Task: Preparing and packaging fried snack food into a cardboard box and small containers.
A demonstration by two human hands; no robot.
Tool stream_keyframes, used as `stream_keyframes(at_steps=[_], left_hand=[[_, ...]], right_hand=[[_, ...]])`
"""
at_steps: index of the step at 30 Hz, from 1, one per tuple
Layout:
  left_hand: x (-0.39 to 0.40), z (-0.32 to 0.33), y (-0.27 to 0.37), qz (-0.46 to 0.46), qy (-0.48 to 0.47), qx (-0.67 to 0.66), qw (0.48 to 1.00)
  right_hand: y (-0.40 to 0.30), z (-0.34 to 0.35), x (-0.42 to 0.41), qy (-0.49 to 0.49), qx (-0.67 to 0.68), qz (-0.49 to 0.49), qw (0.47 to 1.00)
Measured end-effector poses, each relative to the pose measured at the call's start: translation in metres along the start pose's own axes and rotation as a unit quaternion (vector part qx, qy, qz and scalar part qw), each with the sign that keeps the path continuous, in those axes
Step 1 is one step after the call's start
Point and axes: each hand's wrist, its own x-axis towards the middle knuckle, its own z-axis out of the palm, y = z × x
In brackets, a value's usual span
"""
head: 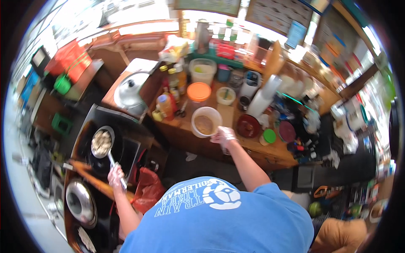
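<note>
In a clear plastic glove, my left hand (pixel 116 177) grips the metal handle of a round strainer or ladle (pixel 102 141). Pale chunks of food fill its bowl, which is above the black cooking area at the left. My right hand (pixel 224 136), gloved too, holds a translucent plastic tub (pixel 206 122) by its rim near the front edge of the wooden counter (pixel 262 148). Some brownish content shows in the bottom of the tub. Just behind it stands a container with an orange lid (pixel 198 92).
A domed metal lid (pixel 81 203) lies at lower left, and a large lidded pot (pixel 133 91) stands beyond the stove. Sauce bottles (pixel 166 106), a dark red lidded bowl (pixel 248 126) and a green-lidded jar (pixel 268 137) line the counter. A red plastic bag (pixel 148 189) hangs near my left forearm.
</note>
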Motion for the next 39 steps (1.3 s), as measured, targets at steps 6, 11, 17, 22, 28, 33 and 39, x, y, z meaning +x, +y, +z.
stream_keyframes(at_steps=[6,11,17,22,28,33,39], left_hand=[[-0.030,0.017,0.037,-0.053,0.090,-0.033,0.994],[-0.033,0.003,0.041,-0.094,0.099,-0.051,0.989],[-0.045,0.000,0.046,-0.111,0.054,-0.094,0.988],[-0.049,0.006,0.052,-0.111,0.071,-0.018,0.991],[-0.045,0.019,0.049,-0.080,0.055,0.012,0.995],[-0.042,0.001,0.030,-0.085,0.047,-0.101,0.990],[-0.052,0.033,0.038,-0.054,0.074,-0.032,0.995]], right_hand=[[-0.035,-0.020,-0.057,-0.153,-0.160,-0.022,0.975],[-0.052,-0.027,-0.081,-0.290,-0.289,-0.044,0.911],[-0.069,-0.032,-0.100,-0.354,-0.347,-0.063,0.866],[-0.087,-0.018,-0.135,-0.348,-0.305,-0.047,0.885],[-0.072,-0.015,-0.129,-0.423,-0.305,-0.023,0.853],[-0.050,0.005,-0.105,-0.446,-0.257,-0.054,0.856],[-0.047,0.035,-0.108,-0.513,-0.238,-0.053,0.823]])
